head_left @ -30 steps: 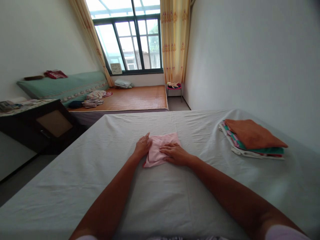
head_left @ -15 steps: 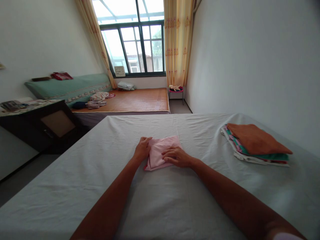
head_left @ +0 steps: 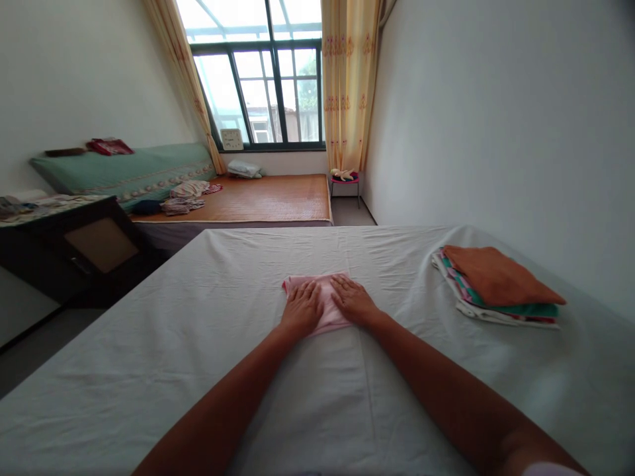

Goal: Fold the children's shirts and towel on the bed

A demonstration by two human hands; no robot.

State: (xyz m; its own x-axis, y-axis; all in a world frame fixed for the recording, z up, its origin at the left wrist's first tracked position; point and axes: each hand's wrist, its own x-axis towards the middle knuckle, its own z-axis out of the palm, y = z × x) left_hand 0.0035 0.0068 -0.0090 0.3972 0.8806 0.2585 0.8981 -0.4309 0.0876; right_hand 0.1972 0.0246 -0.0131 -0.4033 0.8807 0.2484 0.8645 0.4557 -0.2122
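A folded piece of pink cloth (head_left: 327, 302) lies on the white sheet (head_left: 238, 277) in front of me, with a redder edge showing at its far left corner. My left hand (head_left: 303, 307) rests flat on its left part, fingers stretched forward. On the right part lies my right hand (head_left: 354, 301), also flat, its fingers pointing inward and away from me. Both palms cover much of the cloth, and neither hand grips it.
At the right is a stack of folded cloth, an orange piece (head_left: 501, 274) on top. Beyond the sheet stands a bed with a brown mat (head_left: 278, 198) and crumpled clothes (head_left: 183, 205). A dark cabinet (head_left: 99, 244) is at the left, a small stool (head_left: 344, 178) by the curtain.
My left hand has gone from the cloth's left edge onto its top and flattened. My right hand has turned to point more forward. The view has shifted slightly.
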